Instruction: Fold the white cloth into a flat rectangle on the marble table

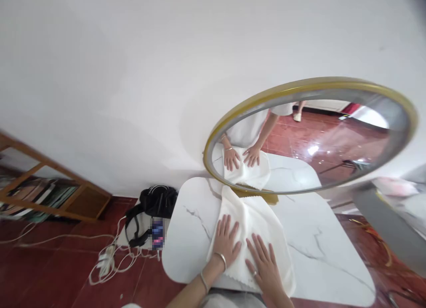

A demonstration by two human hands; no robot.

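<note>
Two bare hands lie palm down on a white cloth point(266, 219), neither gripping it: the left hand point(227, 243) is flat with its fingers slightly parted, and the right hand point(264, 263) is flat with its fingers spread wider. The cloth lies on the white, grey-veined desk point(328, 254), left of its middle, reaching from near the far edge to the near edge. At the far edge a gold-rimmed mirror point(309, 139) stands on its gold base point(266, 197), reflecting both hands. Beyond the desk's left edge sits a black bag point(158, 202).
</note>
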